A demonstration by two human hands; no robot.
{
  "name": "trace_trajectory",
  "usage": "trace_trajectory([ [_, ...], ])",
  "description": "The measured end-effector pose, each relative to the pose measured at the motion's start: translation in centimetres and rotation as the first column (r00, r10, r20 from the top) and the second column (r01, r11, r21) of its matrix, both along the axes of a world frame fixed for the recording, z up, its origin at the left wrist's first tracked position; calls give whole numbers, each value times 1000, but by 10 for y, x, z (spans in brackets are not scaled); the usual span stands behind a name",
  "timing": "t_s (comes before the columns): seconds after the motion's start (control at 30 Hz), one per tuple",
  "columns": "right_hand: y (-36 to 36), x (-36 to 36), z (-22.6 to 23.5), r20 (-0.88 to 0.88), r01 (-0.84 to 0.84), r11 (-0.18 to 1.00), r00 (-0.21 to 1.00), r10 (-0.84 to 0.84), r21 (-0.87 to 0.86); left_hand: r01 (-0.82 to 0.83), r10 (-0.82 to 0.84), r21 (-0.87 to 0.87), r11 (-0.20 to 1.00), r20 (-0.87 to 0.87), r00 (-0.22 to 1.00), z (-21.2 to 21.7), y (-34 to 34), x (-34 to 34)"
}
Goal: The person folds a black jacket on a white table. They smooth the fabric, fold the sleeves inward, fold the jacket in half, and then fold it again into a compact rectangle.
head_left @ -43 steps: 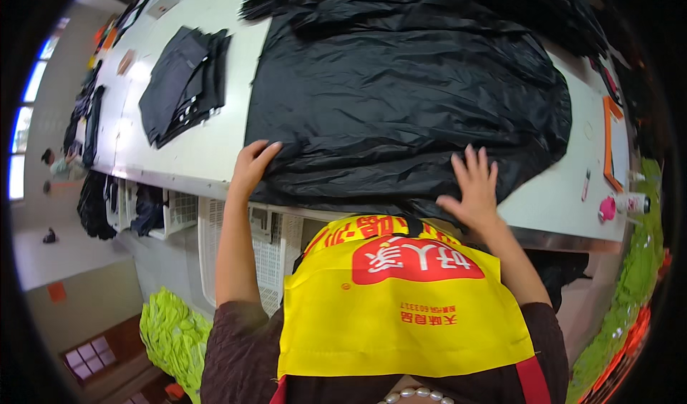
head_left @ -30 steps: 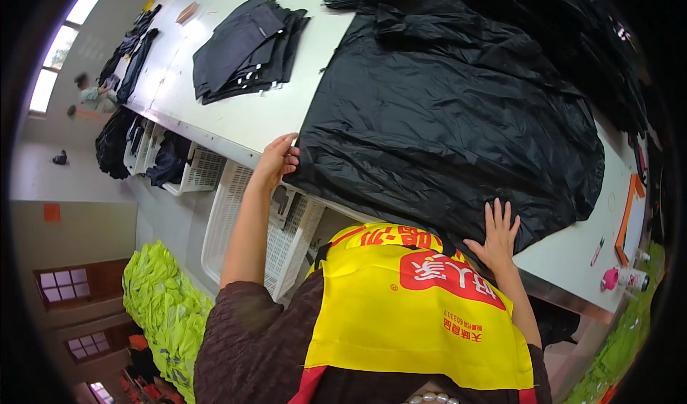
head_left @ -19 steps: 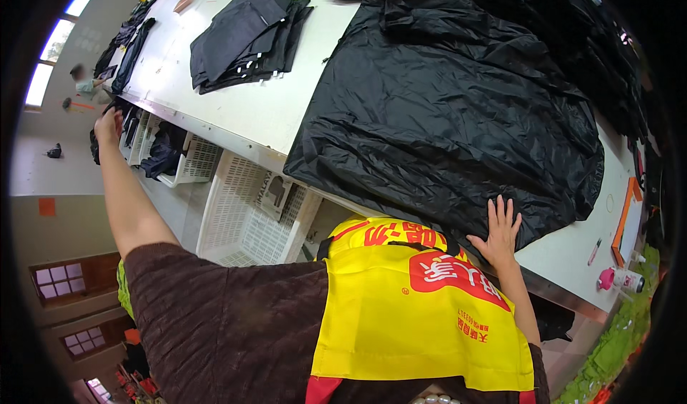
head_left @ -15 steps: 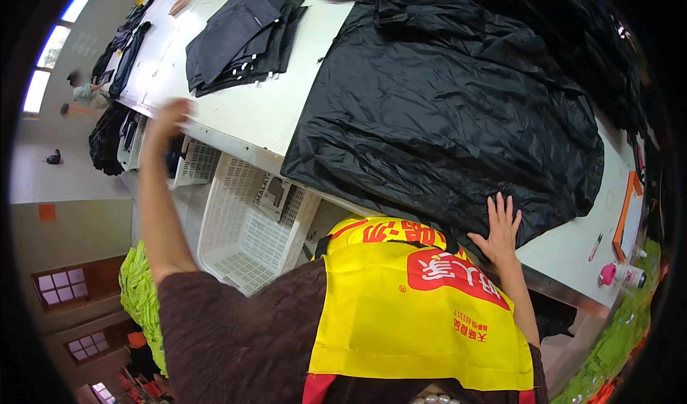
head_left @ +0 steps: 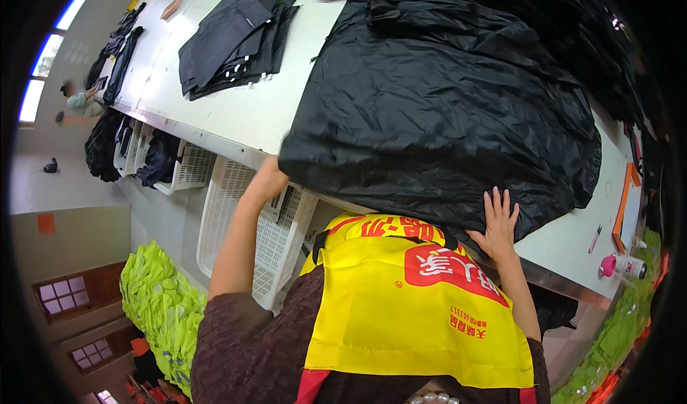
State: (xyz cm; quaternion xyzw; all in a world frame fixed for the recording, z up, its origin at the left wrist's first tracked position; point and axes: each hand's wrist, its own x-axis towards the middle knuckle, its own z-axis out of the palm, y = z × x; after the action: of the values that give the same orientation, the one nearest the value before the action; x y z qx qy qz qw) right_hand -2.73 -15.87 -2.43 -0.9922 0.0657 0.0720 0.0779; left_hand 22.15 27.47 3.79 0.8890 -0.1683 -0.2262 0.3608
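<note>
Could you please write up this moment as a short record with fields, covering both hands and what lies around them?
Setting: long white table, seen from above
Main item: large black shiny fabric sheet, crumpled, spread across the table and over its near edge
Left hand: at the sheet's near left corner by the table edge; fingers hidden, grip cannot be told
Right hand: flat, fingers spread, pressing on the sheet's near edge
Also on table: stack of dark folded garments
Below table: white plastic baskets
Floor: heap of yellow-green fabric
</note>
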Motion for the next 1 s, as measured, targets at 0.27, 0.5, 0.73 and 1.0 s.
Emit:
trace_trajectory([
  [0.27,2,1,-3,45,-35,999,998,36,-11,-48,61,-225,973,54,997,-21,12,70],
  [0.5,-1,-1,-4,87,-35,999,996,35,2,162,-200,-355,921,-74,977,-29,-30,84],
  [0.73,1,3,-6,130,-56,998,990,57,-9,-173,186,-68,983,338,922,-57,11,93],
  [1.0,-1,6,-5,20,12,1000,1000,-12,-14,467,-596,390,793,653,467,9,-55,-9],
])
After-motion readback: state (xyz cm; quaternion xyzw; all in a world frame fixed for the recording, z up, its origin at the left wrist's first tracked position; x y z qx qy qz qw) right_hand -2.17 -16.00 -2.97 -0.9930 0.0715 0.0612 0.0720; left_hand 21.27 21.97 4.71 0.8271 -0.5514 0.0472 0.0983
